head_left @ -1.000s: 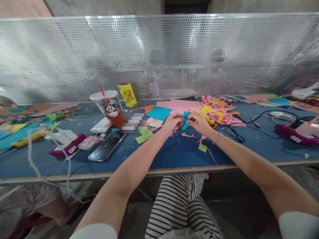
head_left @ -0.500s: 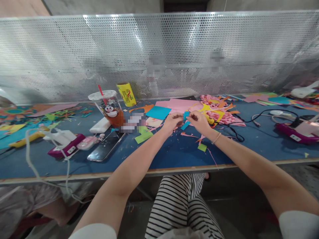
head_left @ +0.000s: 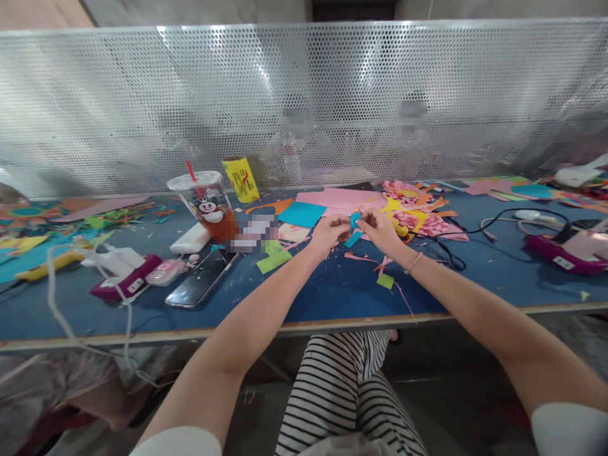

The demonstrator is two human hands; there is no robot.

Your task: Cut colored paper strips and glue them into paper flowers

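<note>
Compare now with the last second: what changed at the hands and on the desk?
Little: the small blue paper piece between the left hand and right hand has turned slightly and looks narrower; finer finger motion is too small to tell. No visible pick-up or release. Unchanged: the drink cup, phone and yellow roll.

A blue table [head_left: 327,304] bears a lidded cup [head_left: 215,212], a phone [head_left: 202,282] and a purple power strip [head_left: 111,289] on its left. A blue sheet [head_left: 301,215] and pink paper [head_left: 339,198] lie mid-table, a green scrap [head_left: 386,281] nearer the front.
</note>
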